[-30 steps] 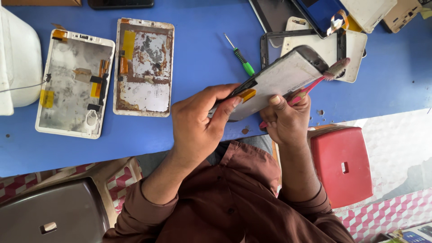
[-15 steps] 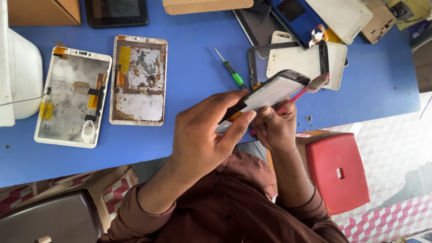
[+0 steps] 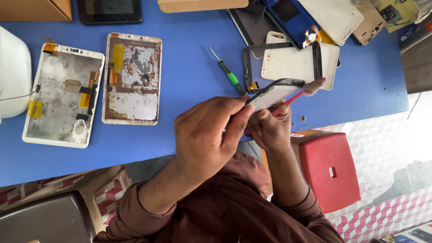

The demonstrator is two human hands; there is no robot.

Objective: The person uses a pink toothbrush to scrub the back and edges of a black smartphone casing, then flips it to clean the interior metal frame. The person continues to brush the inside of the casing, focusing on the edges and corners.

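My left hand [image 3: 207,135] grips a flat phone-sized device panel [image 3: 274,92] by its lower edge, tilted up over the blue table's [image 3: 189,81] front edge. My right hand [image 3: 270,130] sits just beneath it, holding a pink toothbrush [image 3: 301,93] whose bristled head pokes out past the panel's right end. A black bezel frame [image 3: 281,63] and a white back cover lie on the table right behind the panel.
Two opened tablet shells [image 3: 63,92] [image 3: 132,78] lie at the left, a green-handled screwdriver [image 3: 229,74] in the middle. More device parts and cardboard crowd the far edge. A red stool [image 3: 330,171] stands at my right, a white container [image 3: 13,72] at the far left.
Both hands, with the panel and toothbrush, have stayed together over the table's front edge; the panel has tilted flatter toward me and the view has shifted slightly.
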